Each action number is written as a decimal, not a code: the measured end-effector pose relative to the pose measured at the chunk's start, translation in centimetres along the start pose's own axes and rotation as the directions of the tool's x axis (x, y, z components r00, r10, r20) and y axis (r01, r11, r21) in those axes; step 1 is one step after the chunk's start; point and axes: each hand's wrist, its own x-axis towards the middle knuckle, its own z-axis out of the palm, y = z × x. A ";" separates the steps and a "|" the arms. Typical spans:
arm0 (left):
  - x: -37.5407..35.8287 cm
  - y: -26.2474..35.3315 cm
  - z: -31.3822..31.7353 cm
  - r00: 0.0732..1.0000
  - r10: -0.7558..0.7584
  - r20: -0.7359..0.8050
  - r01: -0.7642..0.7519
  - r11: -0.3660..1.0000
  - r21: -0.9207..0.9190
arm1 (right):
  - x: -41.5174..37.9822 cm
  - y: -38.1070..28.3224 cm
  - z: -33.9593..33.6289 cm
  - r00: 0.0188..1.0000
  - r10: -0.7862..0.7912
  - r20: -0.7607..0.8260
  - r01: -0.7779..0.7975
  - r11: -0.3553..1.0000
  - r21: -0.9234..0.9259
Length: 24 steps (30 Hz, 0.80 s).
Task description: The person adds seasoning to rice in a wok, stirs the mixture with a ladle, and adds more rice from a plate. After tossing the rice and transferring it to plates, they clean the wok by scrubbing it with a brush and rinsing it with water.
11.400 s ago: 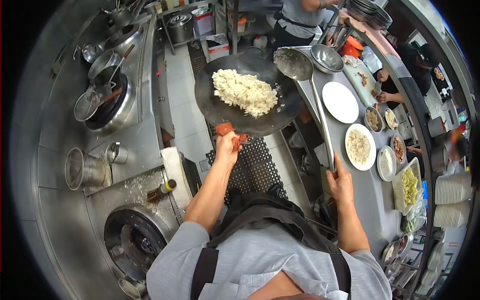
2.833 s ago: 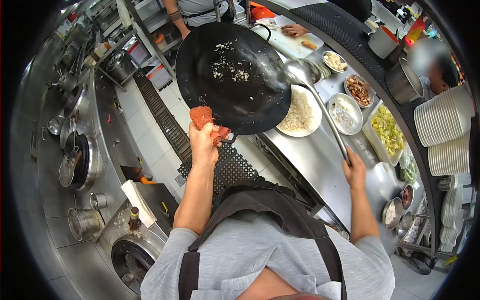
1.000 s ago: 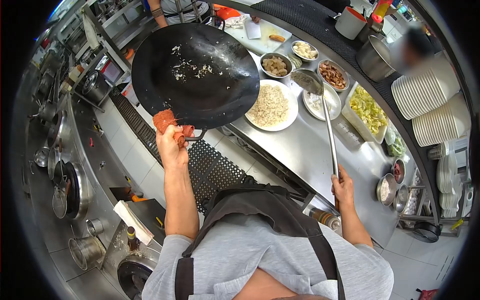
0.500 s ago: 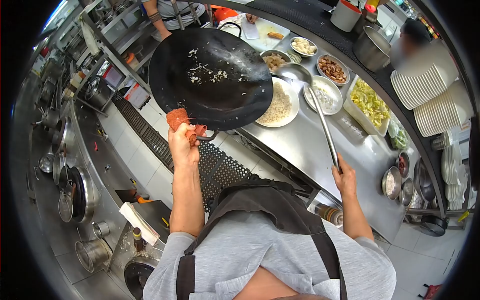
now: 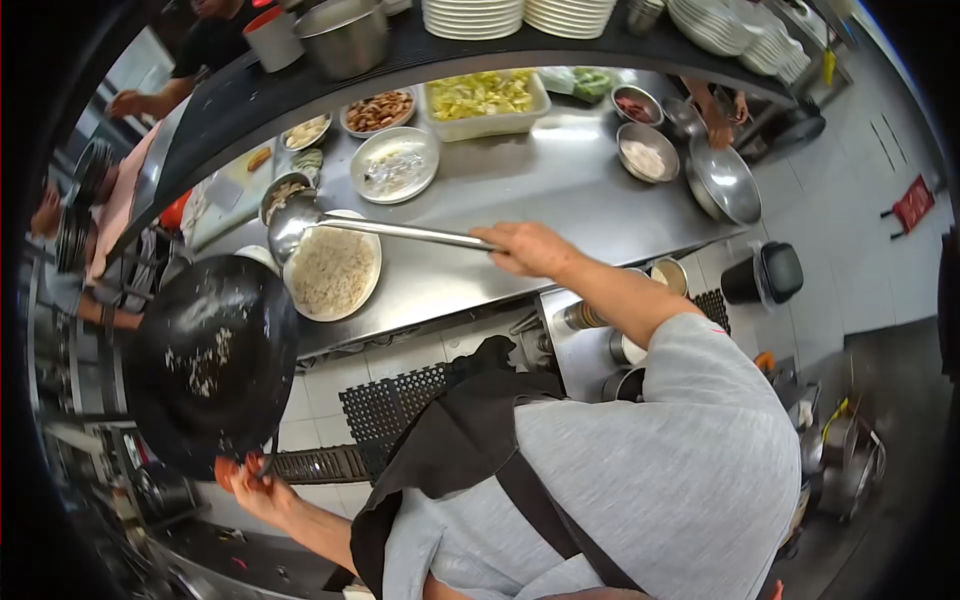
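My left hand point(image 5: 265, 497) is closed on the handle of a black wok point(image 5: 160, 350), with an orange-red cloth point(image 5: 229, 470) in the grip. Small white bits of food point(image 5: 207, 370) cling to the wok's inside. The long handle of a steel ladle point(image 5: 400, 231) is in my closed right hand point(image 5: 530, 249). Its bowl hangs over the upper left rim of a plate piled with pale, rice-like food point(image 5: 333, 270). The wok's right edge comes close to that plate. Behind the ladle stands a small metal bowl of food point(image 5: 285, 190).
Along the steel counter point(image 5: 540, 200) stand a whitish plate point(image 5: 395, 165), a bowl of brown pieces point(image 5: 378, 112) and a tub of chopped greens point(image 5: 485, 105). Another person's hand point(image 5: 717, 128) is at a large metal bowl point(image 5: 725, 185). Stacked white dishes point(image 5: 570, 18) line the shelf above.
My view has turned right toward the counter. The wok appears further left and lower. The ladle now lies nearly level over the plate of rice-like food, and another person's hand shows at the far bowls.
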 end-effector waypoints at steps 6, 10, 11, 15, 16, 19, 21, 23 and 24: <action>-3.3 3.5 -4.7 0.998 0.031 -0.047 -0.035 0.997 -0.071 | 1.3 -7.4 6.1 0.964 0.227 0.137 -0.264 0.802 0.536; -7.0 5.3 -10.3 0.982 0.033 -0.186 -0.068 0.981 -0.180 | 3.4 -11.9 6.0 0.916 0.164 0.365 -0.388 0.586 0.711; -8.3 6.0 -10.0 0.972 0.020 -0.235 -0.072 0.974 -0.213 | 4.0 -13.4 5.6 0.892 0.134 0.432 -0.443 0.455 0.773; -8.5 6.9 -9.4 0.948 0.037 -0.317 -0.094 0.981 -0.167 | 9.3 -18.2 5.6 0.782 -0.001 0.623 -0.613 0.179 0.769; -8.4 7.4 -7.7 0.876 0.034 -0.480 -0.093 0.991 -0.099 | 10.9 -19.4 6.1 0.746 -0.041 0.664 -0.652 0.152 0.743; -7.5 5.8 -6.8 0.773 0.065 -0.631 -0.123 0.991 -0.049 | 17.6 -21.2 6.8 0.689 -0.139 0.711 -0.672 0.246 0.699; -5.8 3.0 -3.6 0.712 0.079 -0.698 -0.218 0.969 -0.113 | 23.3 -20.7 6.7 0.657 -0.158 0.737 -0.668 0.332 0.666; -5.2 1.9 1.0 0.662 0.115 -0.740 -0.267 0.959 -0.090 | 29.4 -19.0 7.5 0.573 -0.282 0.770 -0.628 0.453 0.633; -5.2 0.5 2.8 0.636 0.125 -0.761 -0.301 0.949 -0.096 | 32.2 -18.3 7.7 0.502 -0.346 0.793 -0.631 0.480 0.609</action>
